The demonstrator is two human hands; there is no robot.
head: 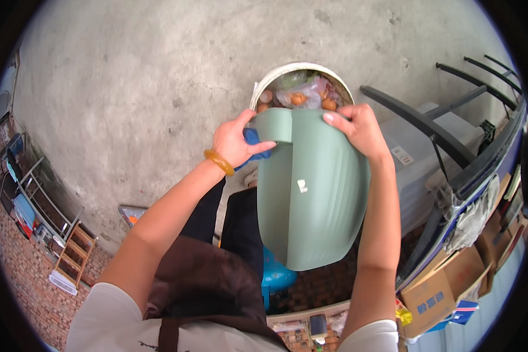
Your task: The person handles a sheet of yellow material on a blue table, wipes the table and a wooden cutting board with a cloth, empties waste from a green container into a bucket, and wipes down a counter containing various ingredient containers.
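Observation:
My left hand (235, 143) grips the left edge of a green plastic bin (325, 189) near its handle-like band, with a blue cloth (254, 140) pressed between palm and bin. On the opposite side, my right hand (358, 127) pinches the bin's rim between thumb and fingers. The bin is tilted, its rim end at a round white bucket (306, 67); whether they touch is hard to tell. Inside the bucket lie a clear plastic bag (308, 94) and several orange-brown round pieces that look like eggshells. A small white scrap (302, 185) sticks to the bin's green surface.
Grey concrete floor (149, 79) surrounds the bucket. To the right are a dark metal frame (422, 121), a translucent plastic box (411, 163) and a cardboard box (431, 303). A blue object (278, 275) sits below the bin. A small wooden ladder-like rack (75, 255) stands at the left.

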